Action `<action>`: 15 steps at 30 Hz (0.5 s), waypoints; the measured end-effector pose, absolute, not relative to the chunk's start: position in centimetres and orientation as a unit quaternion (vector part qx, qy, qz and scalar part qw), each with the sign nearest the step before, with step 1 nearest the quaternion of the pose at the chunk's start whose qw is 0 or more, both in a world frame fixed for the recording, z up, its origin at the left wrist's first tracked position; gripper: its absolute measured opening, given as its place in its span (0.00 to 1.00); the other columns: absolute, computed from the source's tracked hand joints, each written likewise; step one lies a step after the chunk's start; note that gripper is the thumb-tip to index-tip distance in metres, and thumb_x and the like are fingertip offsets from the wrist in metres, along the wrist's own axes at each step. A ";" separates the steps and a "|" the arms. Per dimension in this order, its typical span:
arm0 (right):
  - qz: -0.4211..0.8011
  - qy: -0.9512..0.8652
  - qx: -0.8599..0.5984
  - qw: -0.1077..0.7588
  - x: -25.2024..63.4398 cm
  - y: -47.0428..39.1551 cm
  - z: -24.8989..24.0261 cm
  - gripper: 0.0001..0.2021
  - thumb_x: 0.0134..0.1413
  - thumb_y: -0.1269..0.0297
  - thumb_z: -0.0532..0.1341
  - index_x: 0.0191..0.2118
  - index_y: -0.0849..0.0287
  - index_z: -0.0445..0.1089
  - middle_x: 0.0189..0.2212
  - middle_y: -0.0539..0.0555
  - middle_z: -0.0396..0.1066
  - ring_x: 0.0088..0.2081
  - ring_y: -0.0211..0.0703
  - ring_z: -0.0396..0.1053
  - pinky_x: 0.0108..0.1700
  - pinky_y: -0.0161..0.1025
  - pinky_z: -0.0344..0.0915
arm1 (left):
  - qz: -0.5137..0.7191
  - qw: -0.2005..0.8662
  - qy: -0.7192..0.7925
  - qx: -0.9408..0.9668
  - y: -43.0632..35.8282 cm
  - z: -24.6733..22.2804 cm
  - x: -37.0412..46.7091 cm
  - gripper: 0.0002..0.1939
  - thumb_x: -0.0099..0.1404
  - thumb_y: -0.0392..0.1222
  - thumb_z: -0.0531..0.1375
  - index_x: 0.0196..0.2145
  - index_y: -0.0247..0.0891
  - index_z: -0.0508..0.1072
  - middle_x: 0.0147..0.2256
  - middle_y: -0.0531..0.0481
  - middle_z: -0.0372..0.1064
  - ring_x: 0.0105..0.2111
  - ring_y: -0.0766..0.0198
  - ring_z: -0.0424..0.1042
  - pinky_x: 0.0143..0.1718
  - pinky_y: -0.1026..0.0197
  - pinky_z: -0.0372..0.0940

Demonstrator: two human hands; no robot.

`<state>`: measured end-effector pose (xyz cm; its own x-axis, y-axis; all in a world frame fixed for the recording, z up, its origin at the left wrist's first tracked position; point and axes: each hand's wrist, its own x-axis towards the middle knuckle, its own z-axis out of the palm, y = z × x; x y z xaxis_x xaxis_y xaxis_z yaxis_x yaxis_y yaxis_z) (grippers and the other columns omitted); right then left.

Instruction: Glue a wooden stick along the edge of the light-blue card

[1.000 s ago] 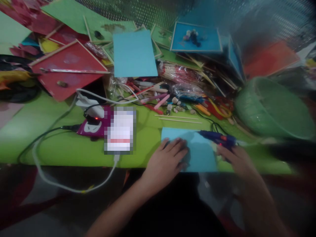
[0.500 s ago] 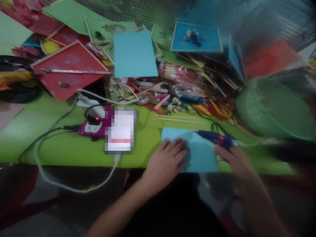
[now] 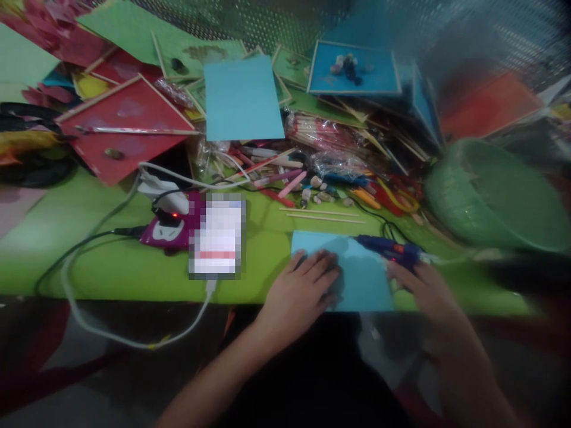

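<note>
1. Left hand [image 3: 300,290] – flat, palm down, fingers spread, pressing the near-left part of the small light-blue paper sheet [image 3: 357,273]. Nothing gripped.
2. Right hand [image 3: 423,285] – at the sheet's right edge, fingers curled round the rear of the dark-blue hot-glue gun [image 3: 387,248]. Grip reads as closed on the gun; finger detail blurred.
3. Sheet location: near edge of the lime-green table surface [image 3: 111,261], centre-right, touching both hands. Gun nozzle lies over the sheet's far-right corner, pointing left.
4. Change vs. 1.0 s and 0.5 s ago: very little. Left hand has not shifted; sheet in same spot. Right hand and gun moved only slightly – gun sits marginally farther in over the corner. Judgement: work is in a hold/positioning phase, sheet pinned, glue not visibly laid yet.
5. Surroundings, far side: two thin wooden sticks [image 3: 325,215] just beyond the sheet, parallel to its far edge, apart from it. Larger light-blue card [image 3: 243,98] farther back, centre. Red stick-framed panel [image 3: 120,128] far left; blue framed panel w/ small objects [image 3: 354,68] far centre-right.
6. Left of sheet: purple device w/ red indicator light [image 3: 167,229], white and black cables attached.
7. Right: green plastic basin [image 3: 491,196], well apart from the hands.
8. Clutter of markers, stick bundles and pebbles between sheet and panels – items too blurred to list singly.
</note>
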<state>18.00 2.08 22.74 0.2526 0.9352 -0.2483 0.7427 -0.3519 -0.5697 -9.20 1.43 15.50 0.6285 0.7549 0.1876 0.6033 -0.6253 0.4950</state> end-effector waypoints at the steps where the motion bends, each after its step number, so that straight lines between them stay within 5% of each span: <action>1: 0.278 -0.539 -0.776 0.173 18.3 2.0 22.7 0.22 0.49 0.40 0.62 0.23 0.54 0.73 0.19 0.51 0.71 0.25 0.46 0.67 0.30 0.40 0.64 | 0.194 0.196 0.386 0.880 1.4 15.5 -9.2 0.22 0.77 0.51 0.54 0.65 0.45 0.67 0.71 0.51 0.58 0.72 0.57 0.55 0.73 0.44 0.49; 8: 0.296 -0.492 -0.787 0.227 19.0 1.4 23.4 0.24 0.41 0.36 0.66 0.21 0.55 0.74 0.21 0.53 0.74 0.25 0.46 0.67 0.29 0.41 0.66 | 0.200 0.192 0.386 0.880 1.4 15.5 -9.2 0.22 0.76 0.48 0.56 0.64 0.45 0.67 0.70 0.50 0.59 0.71 0.56 0.56 0.72 0.43 0.50; 15: 0.333 -0.484 -0.769 0.252 18.7 1.6 23.6 0.23 0.41 0.39 0.69 0.32 0.56 0.81 0.23 0.53 0.76 0.24 0.43 0.66 0.27 0.39 0.65 | 0.202 0.189 0.390 0.878 1.4 15.4 -9.2 0.21 0.76 0.49 0.55 0.64 0.45 0.68 0.70 0.51 0.59 0.71 0.56 0.56 0.72 0.43 0.51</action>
<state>18.66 1.65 23.65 0.3107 0.9119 -0.2681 0.5767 -0.4051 -0.7094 -9.19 1.37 15.40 0.6146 0.7612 0.2067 0.6086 -0.6244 0.4897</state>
